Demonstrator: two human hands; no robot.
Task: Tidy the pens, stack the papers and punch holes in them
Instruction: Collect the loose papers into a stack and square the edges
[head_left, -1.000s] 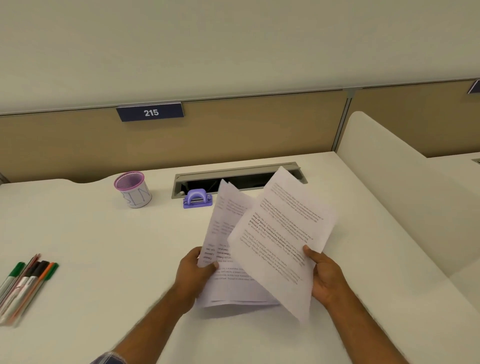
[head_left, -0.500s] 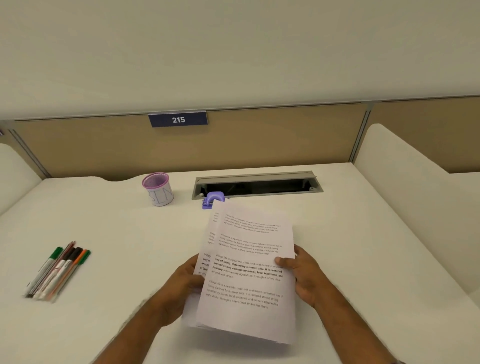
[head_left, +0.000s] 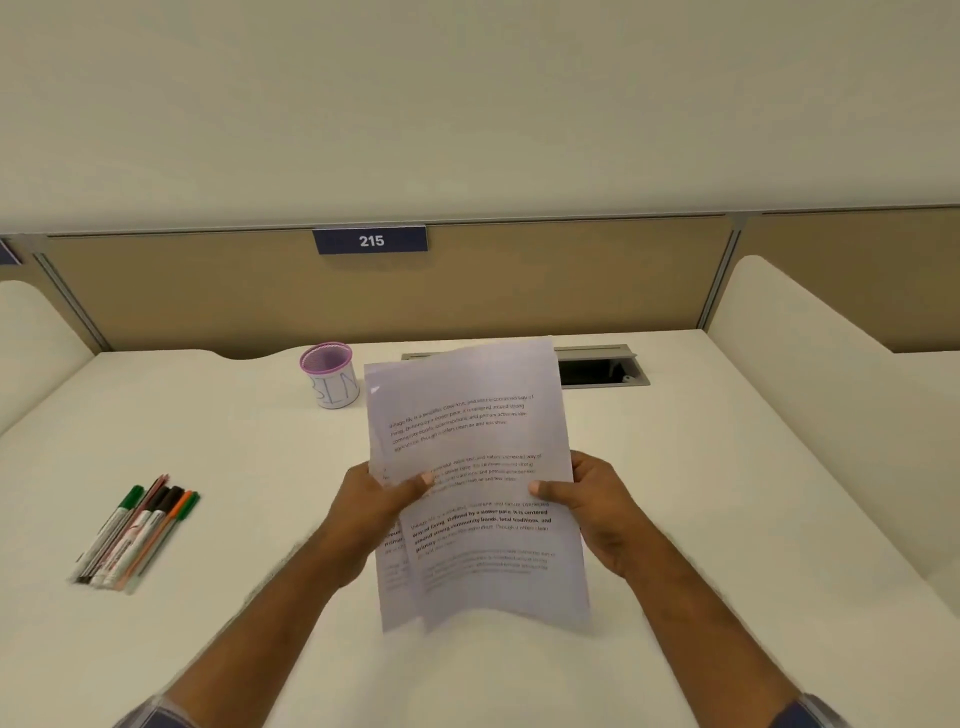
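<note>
Both hands (head_left: 488, 512) grip the papers (head_left: 467, 447) above the desk (head_left: 249, 467).

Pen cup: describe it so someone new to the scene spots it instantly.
Start at the blue 215 sign on the tan back panel. Just below and slightly left of it, the cup stands upright at the back of the white desk, left of the held papers. It is the only round, pink-rimmed mesh container there; the pens lie loose, far left of it.
</note>
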